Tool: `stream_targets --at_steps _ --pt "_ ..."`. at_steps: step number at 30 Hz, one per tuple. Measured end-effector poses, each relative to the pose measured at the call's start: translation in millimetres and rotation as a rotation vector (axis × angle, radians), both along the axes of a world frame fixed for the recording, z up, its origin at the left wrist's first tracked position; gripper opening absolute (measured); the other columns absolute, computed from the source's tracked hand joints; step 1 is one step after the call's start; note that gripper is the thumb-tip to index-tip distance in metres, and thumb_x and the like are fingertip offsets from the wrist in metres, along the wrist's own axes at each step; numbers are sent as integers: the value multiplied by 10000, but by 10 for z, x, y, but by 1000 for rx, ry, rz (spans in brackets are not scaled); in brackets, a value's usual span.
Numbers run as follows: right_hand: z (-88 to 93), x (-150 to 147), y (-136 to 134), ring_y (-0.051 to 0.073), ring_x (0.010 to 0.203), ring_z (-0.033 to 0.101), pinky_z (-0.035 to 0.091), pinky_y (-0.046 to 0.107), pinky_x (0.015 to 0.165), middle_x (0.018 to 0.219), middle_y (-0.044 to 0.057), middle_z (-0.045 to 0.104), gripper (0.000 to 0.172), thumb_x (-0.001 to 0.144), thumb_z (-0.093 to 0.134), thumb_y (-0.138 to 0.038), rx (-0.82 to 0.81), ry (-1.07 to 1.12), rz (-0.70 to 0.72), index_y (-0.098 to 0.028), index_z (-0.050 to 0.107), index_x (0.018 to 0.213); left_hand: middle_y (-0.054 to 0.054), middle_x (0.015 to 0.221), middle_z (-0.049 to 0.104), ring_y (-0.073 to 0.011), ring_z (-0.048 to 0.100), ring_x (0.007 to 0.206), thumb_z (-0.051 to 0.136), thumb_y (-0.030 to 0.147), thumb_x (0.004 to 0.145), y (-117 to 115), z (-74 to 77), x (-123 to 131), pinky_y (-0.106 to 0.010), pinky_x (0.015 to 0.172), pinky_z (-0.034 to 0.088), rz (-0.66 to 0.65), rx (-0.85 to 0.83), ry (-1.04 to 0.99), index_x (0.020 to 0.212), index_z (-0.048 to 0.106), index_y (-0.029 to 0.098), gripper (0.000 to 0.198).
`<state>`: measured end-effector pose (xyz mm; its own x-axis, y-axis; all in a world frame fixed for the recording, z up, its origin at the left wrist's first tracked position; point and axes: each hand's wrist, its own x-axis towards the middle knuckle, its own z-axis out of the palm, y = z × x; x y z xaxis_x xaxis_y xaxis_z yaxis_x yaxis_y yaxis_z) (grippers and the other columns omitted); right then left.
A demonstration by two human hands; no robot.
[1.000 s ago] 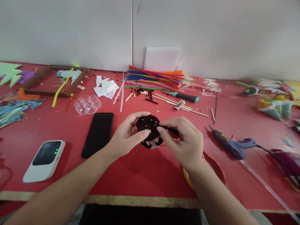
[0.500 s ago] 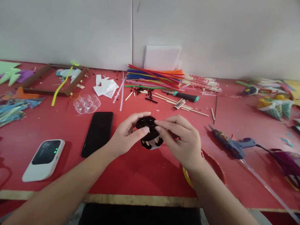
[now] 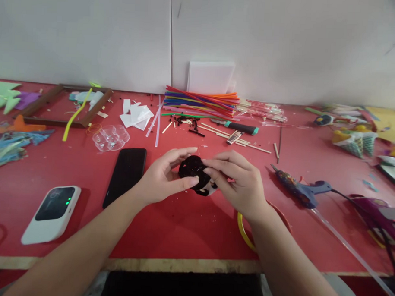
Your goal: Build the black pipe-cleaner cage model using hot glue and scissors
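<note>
Black craft piece [image 3: 191, 166] above cluttered red table [image 3: 181, 234], pale wall [image 3: 91, 40] behind.

Pale grey wall [image 3: 91, 36] with a vertical seam [image 3: 171, 39], red tabletop [image 3: 168, 233] with worn tan front edge [image 3: 180, 265], soft dim light

Over a red table [image 3: 168, 233], a person's left hand [image 3: 159, 177] gripped a small, mostly black object [image 3: 191, 166], the right hand [image 3: 240, 182] pinching its edge. A phone [image 3: 125, 173] lay left, a glue gun [image 3: 295, 187] right.

Soft, muted light leaves faint shadows on the red tabletop [image 3: 168, 237]; fine detail blurs.
</note>
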<state>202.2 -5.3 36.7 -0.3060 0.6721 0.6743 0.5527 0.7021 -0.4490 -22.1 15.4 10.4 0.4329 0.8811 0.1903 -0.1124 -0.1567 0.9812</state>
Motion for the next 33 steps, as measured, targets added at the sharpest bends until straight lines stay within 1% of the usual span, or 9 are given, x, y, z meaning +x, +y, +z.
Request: stream_targets --at_steps 3,6,8,11,14,19,24,28,33 --pt "-4 46 29 140 848 709 594 267 718 1006 58 733 173 1007 674 -182 -5 -48 52 -220 785 1135 -98 1270 626 -224 689 1185 846 356 858 6 5 -37 -345 939 646 -28 110 123 1349 664 257 533" --pt "-1 70 51 138 833 707 583 262 701 996 53 720 179 1015 653 -173 -13 -92 81 -223 783 1127 -97 1231 616 -212 690 1104 842 367 845 -11 59 -52 -313 841 651 4 202 259 1270 680 231 474" --pt "-3 78 62 134 821 706 576 257 686 990 51 715 185 1018 644 -165 -18 -116 97 -222 781 1127 -101 1221 619 -213 684 1087 831 366 842 -18 101 -51 -301 802 643 26 261 331 1228 681 213 442" --pt "-7 85 72 133 815 706 579 259 694 989 49 720 187 1019 640 -157 -18 -136 101 -221 772 1136 -99 1188 653 -225 681 1103 803 367 863 -8 132 -41 -340 864 634 42 348 371 1203 680 197 400" --pt "-4 83 76 145 843 718 591 268 727 980 46 735 156 1012 659 -162 -16 -123 71 -225 760 1111 -86 1161 678 -218 692 1094 794 385 884 5 127 -37 -382 950 613 46 386 374 1216 688 200 394" --pt "15 66 76 159 864 722 594 282 756 948 38 745 70 981 716 -177 -13 -94 39 -226 741 1022 -74 1119 676 -191 710 1015 801 372 882 -11 122 -47 -349 910 615 36 416 360 1199 703 190 378" --pt "10 53 75 162 903 729 596 287 804 975 47 750 78 971 720 -158 -15 -74 47 -220 753 1005 -83 1109 679 -197 717 1012 810 338 873 -26 134 -45 -352 941 606 33 481 373 1199 716 164 381" --pt "-4 54 77 164 912 734 597 288 814 987 47 753 75 959 737 -164 -28 -53 53 -223 758 1000 -96 1132 684 -197 724 1023 792 340 896 -25 145 -46 -333 936 611 24 522 370 1235 730 151 393" --pt "1 54 81 165 917 734 596 297 841 977 37 752 80 944 753 -155 -50 -42 61 -229 761 972 -105 1141 699 -199 734 1034 808 338 888 -23 148 -60 -328 952 614 22 534 368 1249 739 135 420"
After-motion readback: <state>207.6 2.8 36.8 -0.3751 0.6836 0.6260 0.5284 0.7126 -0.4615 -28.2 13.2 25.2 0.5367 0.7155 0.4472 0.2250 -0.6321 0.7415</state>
